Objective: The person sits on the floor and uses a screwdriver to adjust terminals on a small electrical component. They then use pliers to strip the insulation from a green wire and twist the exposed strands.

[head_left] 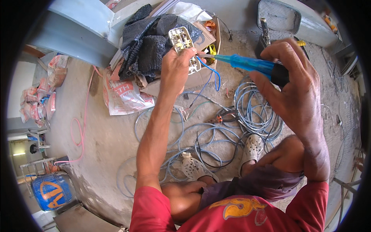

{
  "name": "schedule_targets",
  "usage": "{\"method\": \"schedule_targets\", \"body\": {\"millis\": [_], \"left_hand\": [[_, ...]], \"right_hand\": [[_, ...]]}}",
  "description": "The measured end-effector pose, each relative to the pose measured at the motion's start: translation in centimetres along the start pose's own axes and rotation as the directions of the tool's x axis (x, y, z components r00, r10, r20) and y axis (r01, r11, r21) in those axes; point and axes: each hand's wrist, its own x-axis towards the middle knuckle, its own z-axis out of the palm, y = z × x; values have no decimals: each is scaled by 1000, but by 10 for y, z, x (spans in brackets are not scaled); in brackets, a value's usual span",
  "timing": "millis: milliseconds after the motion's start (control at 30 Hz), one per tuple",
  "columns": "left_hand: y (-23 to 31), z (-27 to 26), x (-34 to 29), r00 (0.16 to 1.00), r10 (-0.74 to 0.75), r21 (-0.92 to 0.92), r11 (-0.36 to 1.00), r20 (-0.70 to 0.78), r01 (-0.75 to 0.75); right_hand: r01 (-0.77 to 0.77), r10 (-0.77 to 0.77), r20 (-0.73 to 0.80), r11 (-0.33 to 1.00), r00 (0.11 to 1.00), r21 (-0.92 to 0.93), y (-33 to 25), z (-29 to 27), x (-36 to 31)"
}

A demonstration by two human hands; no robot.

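Note:
My left hand (174, 69) is closed around a white power strip (180, 38), its underside uncovered so that brass contacts show. A blue wire (217, 77) loops out from it beside my thumb. From the right, my right hand (296, 91) grips a screwdriver (251, 64) with a clear blue handle and a black end, thumb on one side and fingers on the other. Its shaft points left at the strip, and the tip lies by my left thumb. Whether the tip sits in a screw, I cannot tell.
A cardboard box (215, 38) heaped with black bubble wrap (148, 54) stands beyond my hands. Grey cable (247, 102) lies coiled on the floor around my feet, with orange-and-black pliers (227, 116) on it. A pink hose (82, 133) and a blue drum (50, 192) are at left.

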Motion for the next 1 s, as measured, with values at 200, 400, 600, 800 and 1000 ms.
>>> {"method": "schedule_targets", "body": {"millis": [200, 400, 600, 800, 1000], "left_hand": [[-3, -4, 6, 997, 5, 46, 999, 75, -9], [-32, -5, -1, 997, 57, 68, 996, -56, -53], [11, -2, 5, 994, 75, 216, 972, 77, -90], [2, -2, 7, 987, 157, 192, 968, 34, -161], [8, -3, 4, 984, 175, 284, 943, 28, -176]], "right_hand": [[55, -60, 69, 995, 996, 78, -2, -11, 6], [81, -70, -75, 985, 995, 152, 8, -5, 5], [31, -20, -54, 977, 998, 210, 16, -7, 10], [129, -128, -17, 960, 992, 247, 27, -8, 11], [39, -55, 103, 988, 993, 151, 26, -15, 7]]}}
